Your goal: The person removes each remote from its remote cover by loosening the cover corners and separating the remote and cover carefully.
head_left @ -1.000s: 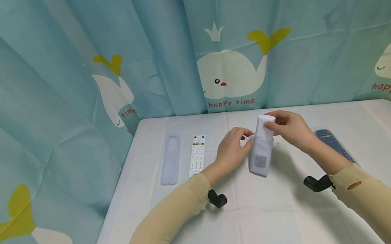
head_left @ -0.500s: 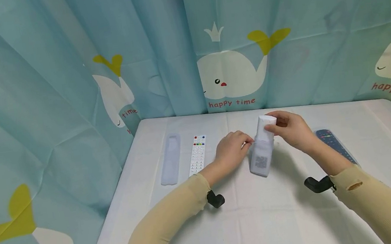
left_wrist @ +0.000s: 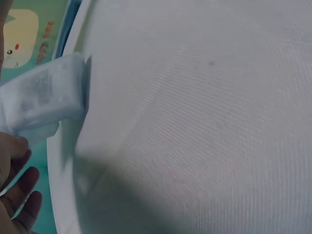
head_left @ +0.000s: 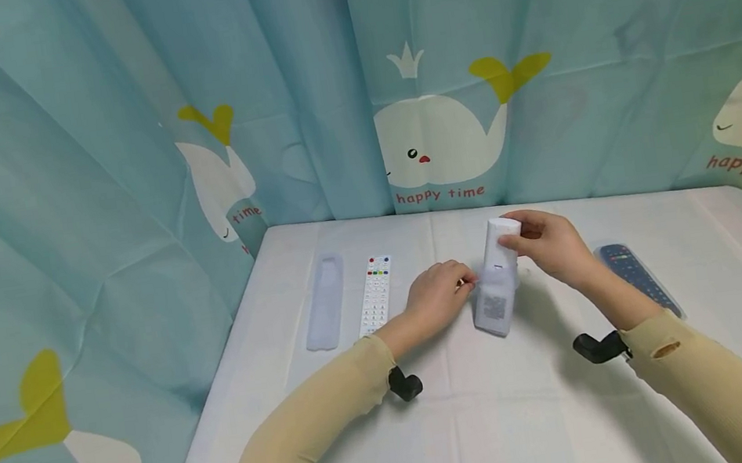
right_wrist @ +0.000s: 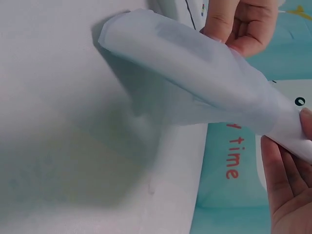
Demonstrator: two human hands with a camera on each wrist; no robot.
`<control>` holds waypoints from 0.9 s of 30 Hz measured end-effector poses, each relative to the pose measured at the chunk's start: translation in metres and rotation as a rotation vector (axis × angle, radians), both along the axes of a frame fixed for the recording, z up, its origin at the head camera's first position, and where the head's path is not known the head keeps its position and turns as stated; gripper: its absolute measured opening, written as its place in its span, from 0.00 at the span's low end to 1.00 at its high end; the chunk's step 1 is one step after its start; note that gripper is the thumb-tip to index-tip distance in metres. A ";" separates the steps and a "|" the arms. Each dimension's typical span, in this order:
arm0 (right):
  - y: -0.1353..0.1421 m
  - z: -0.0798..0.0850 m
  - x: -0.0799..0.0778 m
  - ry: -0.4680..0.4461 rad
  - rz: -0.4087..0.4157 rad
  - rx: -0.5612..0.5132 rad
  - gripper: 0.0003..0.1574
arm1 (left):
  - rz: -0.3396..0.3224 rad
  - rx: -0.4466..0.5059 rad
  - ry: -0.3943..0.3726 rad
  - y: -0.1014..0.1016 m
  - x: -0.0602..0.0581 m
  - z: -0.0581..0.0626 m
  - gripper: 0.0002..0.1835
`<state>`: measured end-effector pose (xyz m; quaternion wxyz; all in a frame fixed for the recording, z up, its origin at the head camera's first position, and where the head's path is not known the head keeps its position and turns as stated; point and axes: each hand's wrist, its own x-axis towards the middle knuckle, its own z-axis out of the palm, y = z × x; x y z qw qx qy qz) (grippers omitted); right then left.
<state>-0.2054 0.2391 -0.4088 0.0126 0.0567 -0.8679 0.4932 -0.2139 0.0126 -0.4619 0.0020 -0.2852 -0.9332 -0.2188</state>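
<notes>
Tabletop, case (head view only); left grip pinching cover, right grip pinching remote.

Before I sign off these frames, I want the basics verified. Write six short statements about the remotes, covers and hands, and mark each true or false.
1. The right grip holds the white remote near its upper end. True.
2. The left grip pinches an edge of the translucent sleeve. True.
3. The white remote is wholly inside the sleeve. False: its upper end sticks out.
4. The keypad remote lies with its buttons up. True.
5. Nothing lies left of the keypad remote. False: a flat translucent cover lies there in the head view.
6. Every remote is white. False: a dark blue remote lies to the right.
</notes>
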 end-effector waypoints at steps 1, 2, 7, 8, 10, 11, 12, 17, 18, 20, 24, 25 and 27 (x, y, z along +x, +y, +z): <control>0.000 0.000 0.000 -0.001 -0.002 0.005 0.34 | 0.004 0.015 -0.007 0.000 0.000 0.000 0.07; -0.001 0.000 -0.001 -0.003 -0.005 0.008 0.34 | 0.009 0.030 -0.014 0.000 0.000 0.000 0.07; -0.003 0.002 -0.002 0.003 -0.029 0.036 0.36 | 0.021 0.082 -0.017 0.001 0.002 0.000 0.10; -0.003 0.002 -0.002 0.005 -0.036 0.044 0.36 | 0.019 0.098 -0.004 0.001 0.002 0.000 0.11; -0.003 0.003 -0.002 0.010 -0.050 0.066 0.36 | 0.004 0.138 0.028 0.002 0.003 0.000 0.12; -0.004 0.004 -0.002 0.014 -0.058 0.081 0.37 | -0.011 0.157 0.050 0.002 0.003 0.001 0.13; -0.004 0.004 -0.002 0.015 -0.068 0.097 0.37 | -0.029 0.174 0.072 0.003 0.003 0.002 0.13; -0.008 0.006 -0.003 0.027 -0.104 0.154 0.36 | -0.139 0.163 0.199 0.010 0.005 0.011 0.14; -0.009 0.006 -0.004 0.027 -0.109 0.162 0.36 | -0.158 0.152 0.226 0.011 0.005 0.011 0.15; -0.011 0.006 -0.004 0.028 -0.118 0.173 0.35 | -0.188 0.125 0.287 0.014 0.005 0.012 0.15; -0.013 0.008 -0.005 0.023 -0.132 0.199 0.32 | -0.224 0.092 0.410 0.018 0.002 0.011 0.13; -0.014 0.008 -0.005 0.021 -0.133 0.203 0.32 | -0.232 0.086 0.443 0.018 0.001 0.011 0.12; -0.014 0.009 -0.006 0.018 -0.133 0.208 0.31 | -0.246 0.070 0.514 0.019 -0.001 0.011 0.11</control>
